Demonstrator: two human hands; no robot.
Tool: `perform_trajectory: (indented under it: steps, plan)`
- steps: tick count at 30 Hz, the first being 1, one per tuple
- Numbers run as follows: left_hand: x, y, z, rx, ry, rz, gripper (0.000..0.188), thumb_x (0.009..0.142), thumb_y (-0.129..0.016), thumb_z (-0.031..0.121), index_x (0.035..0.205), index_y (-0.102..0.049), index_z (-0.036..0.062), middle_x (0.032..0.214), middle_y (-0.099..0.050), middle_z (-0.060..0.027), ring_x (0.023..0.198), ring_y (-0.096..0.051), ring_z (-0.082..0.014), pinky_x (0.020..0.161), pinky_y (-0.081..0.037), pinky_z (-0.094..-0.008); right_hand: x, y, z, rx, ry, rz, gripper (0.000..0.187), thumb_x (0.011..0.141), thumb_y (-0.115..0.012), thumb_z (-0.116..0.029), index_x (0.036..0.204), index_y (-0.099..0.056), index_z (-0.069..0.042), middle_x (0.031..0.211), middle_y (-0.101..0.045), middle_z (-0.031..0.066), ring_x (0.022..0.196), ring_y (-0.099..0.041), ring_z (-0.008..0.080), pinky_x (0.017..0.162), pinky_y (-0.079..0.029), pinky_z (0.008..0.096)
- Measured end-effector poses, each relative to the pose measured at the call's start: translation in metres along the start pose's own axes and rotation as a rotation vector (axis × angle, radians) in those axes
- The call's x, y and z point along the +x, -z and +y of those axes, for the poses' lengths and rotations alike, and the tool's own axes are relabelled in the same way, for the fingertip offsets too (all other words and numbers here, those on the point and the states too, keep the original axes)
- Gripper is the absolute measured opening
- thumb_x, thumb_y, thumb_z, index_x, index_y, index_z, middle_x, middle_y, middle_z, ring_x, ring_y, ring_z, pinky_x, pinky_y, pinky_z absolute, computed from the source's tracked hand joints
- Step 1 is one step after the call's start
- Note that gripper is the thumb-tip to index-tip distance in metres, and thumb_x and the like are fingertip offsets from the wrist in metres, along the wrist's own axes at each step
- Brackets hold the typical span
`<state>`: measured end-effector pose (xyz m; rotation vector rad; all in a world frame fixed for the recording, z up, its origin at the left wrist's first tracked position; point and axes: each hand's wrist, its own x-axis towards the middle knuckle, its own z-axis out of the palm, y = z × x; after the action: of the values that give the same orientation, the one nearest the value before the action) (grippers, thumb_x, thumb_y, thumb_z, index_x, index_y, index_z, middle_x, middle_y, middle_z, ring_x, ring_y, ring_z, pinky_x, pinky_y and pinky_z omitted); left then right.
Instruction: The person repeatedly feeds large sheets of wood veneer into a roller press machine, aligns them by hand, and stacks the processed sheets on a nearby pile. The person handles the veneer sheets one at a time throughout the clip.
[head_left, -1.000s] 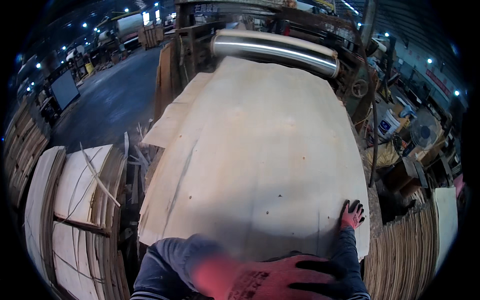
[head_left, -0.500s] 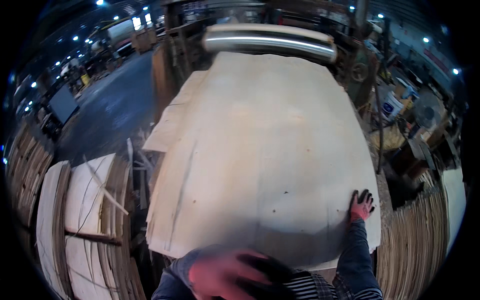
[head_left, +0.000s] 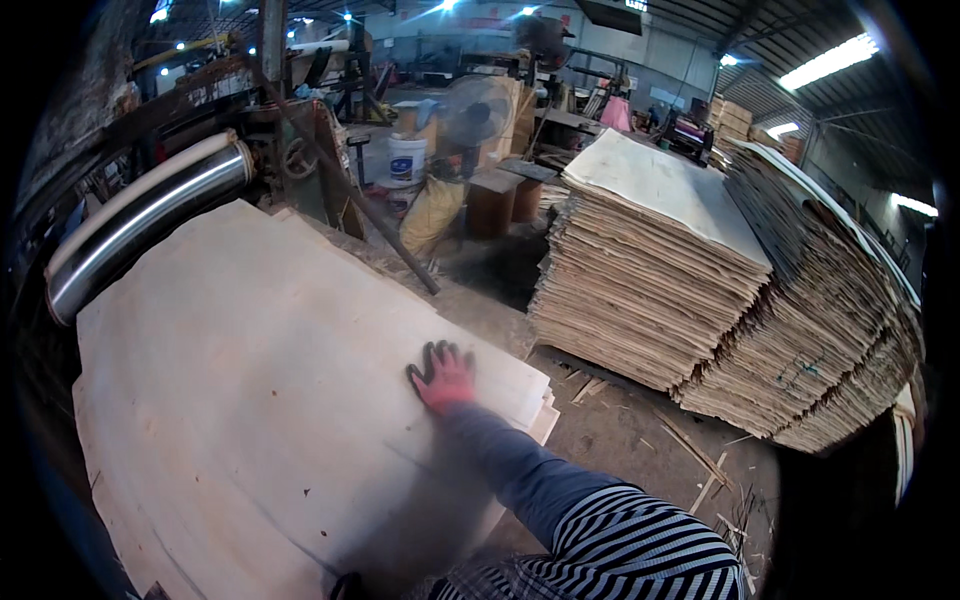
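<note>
My right hand (head_left: pixel 443 378), in a red glove with black fingertips, lies flat near the right edge of a large pale wood veneer sheet (head_left: pixel 270 370). Its fingers are spread and hold nothing. More sheets show beneath at the right corner, so this one tops a stack. A few small knots and dark streaks mark the surface. The far end of the sheet reaches close to a shiny metal roller (head_left: pixel 150 235). My left hand is not visible; small dark shapes at the lower picture edge are too cut off to make out.
Tall veneer stacks (head_left: pixel 640 290) stand to the right across a floor (head_left: pixel 640 440) strewn with wood scraps. A slanting metal bar (head_left: pixel 350 190) rises beyond the sheet's far right edge. Farther back are a white bucket (head_left: pixel 406 160), a fan (head_left: pixel 475 112) and a yellow sack (head_left: pixel 432 215).
The view has swung to the right, bringing the tall stacks into sight and the roller to the left. My left hand has left the picture. My right hand still rests on the sheet.
</note>
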<state>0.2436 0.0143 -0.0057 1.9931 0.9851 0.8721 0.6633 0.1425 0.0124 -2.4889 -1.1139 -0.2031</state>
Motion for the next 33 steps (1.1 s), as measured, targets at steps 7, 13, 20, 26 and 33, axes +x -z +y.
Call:
perform_trajectory:
  steps: [7,13,20,26,33]
  plan:
    - [0.005,0.001,-0.006,0.019,-0.008,-0.017,0.034,0.083,-0.041,-0.001,0.116,-0.048,0.0005,0.118,-0.048,-0.0149,0.109,-0.047,-0.0269,0.091,-0.04,-0.0343,-0.001,-0.005,-0.003,-0.025,-0.005,-0.014,0.068,0.08,-0.04,-0.055,0.129,-0.036,-0.008,0.137,-0.029,0.0104,0.128,-0.02,0.0244,0.106,-0.007,0.0432]
    - [0.004,0.003,-0.008,0.017,-0.005,-0.02,0.034,0.084,-0.04,0.0,0.117,-0.047,-0.0002,0.119,-0.048,-0.0146,0.109,-0.046,-0.0262,0.091,-0.04,-0.034,-0.001,0.001,-0.008,-0.023,-0.002,-0.045,0.066,0.08,-0.041,-0.053,0.129,-0.035,-0.008,0.136,-0.03,0.0113,0.129,-0.02,0.0249,0.106,-0.007,0.0436]
    - [-0.004,0.003,-0.015,0.037,-0.012,-0.041,0.034,0.084,-0.039,0.0,0.118,-0.046,-0.0009,0.119,-0.048,-0.0142,0.11,-0.046,-0.0254,0.091,-0.04,-0.0336,0.001,-0.003,-0.006,-0.015,0.009,0.009,0.065,0.079,-0.042,-0.053,0.13,-0.036,-0.012,0.136,-0.031,0.0111,0.129,-0.02,0.0254,0.105,-0.006,0.0461]
    - [-0.003,0.002,-0.014,-0.006,0.0,-0.01,0.033,0.084,-0.04,0.0,0.117,-0.047,-0.0025,0.119,-0.048,-0.0137,0.109,-0.046,-0.0241,0.089,-0.04,-0.0314,0.001,0.001,-0.008,-0.011,0.006,-0.01,0.066,0.079,-0.042,-0.053,0.13,-0.036,-0.012,0.135,-0.031,0.0114,0.128,-0.021,0.0257,0.105,-0.006,0.0465]
    - [-0.001,0.001,-0.011,-0.005,-0.005,0.012,0.032,0.084,-0.041,0.0,0.115,-0.049,-0.0021,0.118,-0.048,-0.0132,0.107,-0.047,-0.0229,0.088,-0.041,-0.0302,0.001,-0.002,-0.006,0.002,0.013,0.014,0.065,0.079,-0.043,-0.052,0.13,-0.036,-0.012,0.135,-0.032,0.0114,0.128,-0.022,0.0263,0.105,-0.007,0.0472]
